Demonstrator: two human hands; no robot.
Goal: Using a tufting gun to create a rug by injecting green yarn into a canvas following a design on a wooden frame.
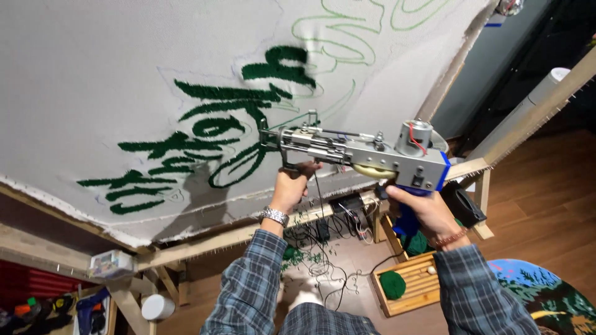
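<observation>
Rug-making workshop; stretched tufting cloth (93,93) on wooden frame (205,239); yarn (392,284).

One tufting gun (366,155), one stretched white cloth (93,80), one green yarn ball (392,284), one wooden tray (422,286), two hands.

A workshop corner with warm wooden flooring and a dark far wall.

The reddish-brown plank floor (546,205) runs off to the right, where a colourful tufted round rug (546,298) lies at the lower edge. A shallow slatted wooden tray (413,288) sits on the floor holding a ball of green yarn (392,284), beside a tangle of black cables (323,248). A white cylindrical roll (157,306) stands at lower left, near red storage (37,279).
</observation>
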